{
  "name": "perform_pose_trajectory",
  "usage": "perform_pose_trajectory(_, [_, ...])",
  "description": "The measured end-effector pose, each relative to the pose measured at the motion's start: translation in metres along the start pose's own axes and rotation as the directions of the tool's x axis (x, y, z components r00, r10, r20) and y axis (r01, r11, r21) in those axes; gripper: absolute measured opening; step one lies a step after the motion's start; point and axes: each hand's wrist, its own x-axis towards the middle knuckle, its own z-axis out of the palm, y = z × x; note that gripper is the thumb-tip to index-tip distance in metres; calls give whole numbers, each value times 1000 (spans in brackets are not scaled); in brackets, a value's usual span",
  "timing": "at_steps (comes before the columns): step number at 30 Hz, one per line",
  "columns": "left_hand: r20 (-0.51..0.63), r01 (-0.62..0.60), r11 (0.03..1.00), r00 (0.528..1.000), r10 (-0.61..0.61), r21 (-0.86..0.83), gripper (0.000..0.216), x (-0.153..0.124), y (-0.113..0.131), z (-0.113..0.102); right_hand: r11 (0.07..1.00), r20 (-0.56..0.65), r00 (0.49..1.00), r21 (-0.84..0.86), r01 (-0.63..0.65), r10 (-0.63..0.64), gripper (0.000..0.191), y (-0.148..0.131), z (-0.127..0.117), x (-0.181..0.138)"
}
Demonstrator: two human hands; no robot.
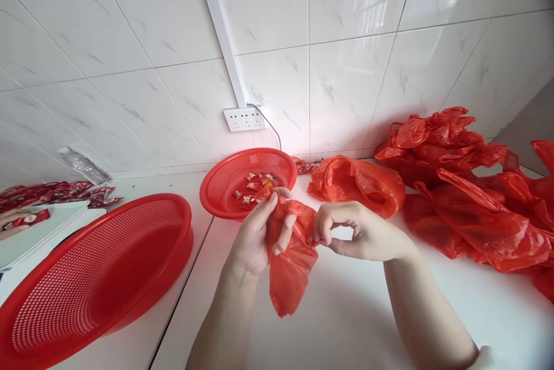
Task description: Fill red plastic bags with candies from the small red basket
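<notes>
A small red plastic bag hangs between both hands above the white table. My left hand grips the bag's upper edge with fingers curled round it. My right hand pinches the other side of the bag's mouth between thumb and fingers. Just behind the hands sits a small red mesh basket holding several wrapped candies.
A large red mesh basket stands at the left front. A pile of red plastic bags fills the right side. Red candy packets and a white tray with another person's hand lie far left. A wall socket is behind.
</notes>
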Motion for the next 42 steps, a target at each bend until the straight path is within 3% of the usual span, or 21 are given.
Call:
perform_pose_trajectory(2, [13,-141,955,990,142,261,27,-2,-3,-3,999,-8,999,5,-54,54,4,4,2,4])
perform_pose_trajectory(3, [37,-236,861,969,246,451,27,-4,-4,-4,997,-61,995,5,-73,73,4,6,4,7])
perform_pose_trajectory(5, [191,-413,475,874,447,777,21,-5,-8,-5,997,-246,966,-12,-79,74,9,10,10,13])
perform_pose_trajectory(7, [412,-502,38,748,520,864,16,-4,-11,-7,999,-379,925,-11,-46,38,15,14,17,19])
perform_pose_trajectory(8, [495,-519,-109,700,515,848,14,-2,-12,-8,999,-385,922,21,-27,33,22,17,20,22])
perform_pose_trajectory(10, [565,-540,-217,642,518,813,15,3,-14,-10,989,-321,944,143,-29,74,34,21,25,25])
perform_pose_trajectory(12, [553,-594,-132,613,565,794,22,8,-15,-14,958,-274,950,278,-69,148,39,26,27,27])
perform_pose_trajectory(14, [483,-658,58,605,633,750,26,12,-15,-17,933,-264,946,350,-87,187,41,31,27,28])
perform_pose_trajectory(18, [332,-662,407,703,630,629,28,13,-15,-18,941,-313,938,336,-39,150,28,35,24,31])
perform_pose_trajectory(22, [241,-605,609,783,574,513,29,15,-15,-17,934,-380,910,357,-20,165,18,34,20,31])
perform_pose_trajectory(26, [193,-588,703,804,562,399,29,18,-16,-18,874,-216,952,477,-91,217,33,34,15,26])
perform_pose_trajectory(30, [238,-551,721,834,498,421,29,18,-15,-21,896,-104,962,400,-192,253,29,35,11,23])
perform_pose_trajectory(37, [275,-466,754,884,377,463,31,19,-16,-23,916,-350,904,390,-96,244,21,37,13,30])
perform_pose_trajectory(42, [252,-435,772,900,355,464,32,21,-17,-24,848,-307,907,522,-91,286,23,40,12,29])
